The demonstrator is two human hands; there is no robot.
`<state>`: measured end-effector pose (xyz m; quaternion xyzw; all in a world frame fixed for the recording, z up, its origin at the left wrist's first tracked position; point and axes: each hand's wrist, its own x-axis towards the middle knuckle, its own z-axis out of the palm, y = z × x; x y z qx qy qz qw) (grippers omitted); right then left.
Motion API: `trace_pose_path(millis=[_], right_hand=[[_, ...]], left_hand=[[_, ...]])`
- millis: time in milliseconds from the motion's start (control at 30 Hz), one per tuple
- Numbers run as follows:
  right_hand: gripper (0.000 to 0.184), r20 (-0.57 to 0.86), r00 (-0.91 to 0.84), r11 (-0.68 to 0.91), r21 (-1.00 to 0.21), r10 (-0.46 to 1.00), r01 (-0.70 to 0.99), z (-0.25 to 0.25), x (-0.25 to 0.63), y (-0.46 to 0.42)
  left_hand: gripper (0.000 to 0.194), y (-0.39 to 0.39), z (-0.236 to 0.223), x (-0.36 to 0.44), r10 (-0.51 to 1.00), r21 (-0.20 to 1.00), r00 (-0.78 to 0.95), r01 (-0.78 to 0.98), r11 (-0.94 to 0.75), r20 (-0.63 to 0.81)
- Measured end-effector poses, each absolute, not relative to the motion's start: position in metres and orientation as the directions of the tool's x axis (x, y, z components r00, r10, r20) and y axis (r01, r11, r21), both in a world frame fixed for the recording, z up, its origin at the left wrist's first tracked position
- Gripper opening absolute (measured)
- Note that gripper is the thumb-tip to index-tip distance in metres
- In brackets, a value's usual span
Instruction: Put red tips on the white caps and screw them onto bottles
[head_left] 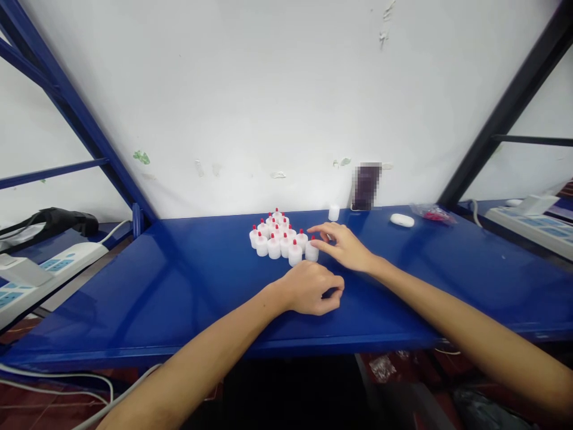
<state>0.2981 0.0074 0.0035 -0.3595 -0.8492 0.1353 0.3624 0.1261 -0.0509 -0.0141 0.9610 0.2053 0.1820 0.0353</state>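
Observation:
A close group of small white bottles (274,246) with red pointed caps stands upright on the blue table (201,286). My right hand (344,246) is at the group's right side, its thumb and index finger apart. The thumb is by the red tip of the rightmost bottle (312,251); whether it touches cannot be made out. Nearer to me, my left hand (313,288) rests low over the table, its fingers curled toward the thumb. Anything between those fingers is hidden.
A lone white bottle (333,212) without a red cap stands near the wall. Beside it leans a dark, blurred-out phone-like object (366,186). Further right lie a white oval case (401,220) and a clear bag (433,214) with red pieces. Power strips (58,263) flank the table.

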Motion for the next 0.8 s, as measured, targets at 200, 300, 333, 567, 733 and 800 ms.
trace_pose_path(millis=[200,300,333,567,733,800], right_hand=[[0.033,0.537,-0.096,0.469,-0.619,0.838,0.63,0.004,0.326,0.027],[0.028,0.457,-0.051,0.345,-0.588,0.888,0.732,0.0,0.344,0.04],[0.029,0.428,-0.058,0.32,-0.573,0.902,0.754,-0.002,0.349,0.043],[0.044,0.279,-0.343,0.436,-0.423,0.897,0.794,-0.01,0.345,0.053],[0.04,0.215,-0.417,0.469,-0.384,0.883,0.795,-0.008,0.341,0.051],[0.037,0.209,-0.393,0.444,-0.369,0.896,0.816,-0.006,0.342,0.05]], left_hand=[[0.009,-0.049,-0.009,0.123,0.467,0.207,0.833,0.422,-0.883,0.296],[0.013,-0.049,-0.009,0.123,0.45,0.211,0.828,0.399,-0.892,0.336],[0.015,-0.049,-0.009,0.123,0.436,0.223,0.827,0.378,-0.898,0.354],[0.035,-0.049,-0.012,0.134,0.417,0.33,0.836,0.304,-0.894,0.358],[0.056,-0.046,-0.016,0.139,0.524,0.368,0.827,0.431,-0.824,0.203],[0.059,-0.045,-0.016,0.139,0.514,0.352,0.841,0.436,-0.828,0.167]])
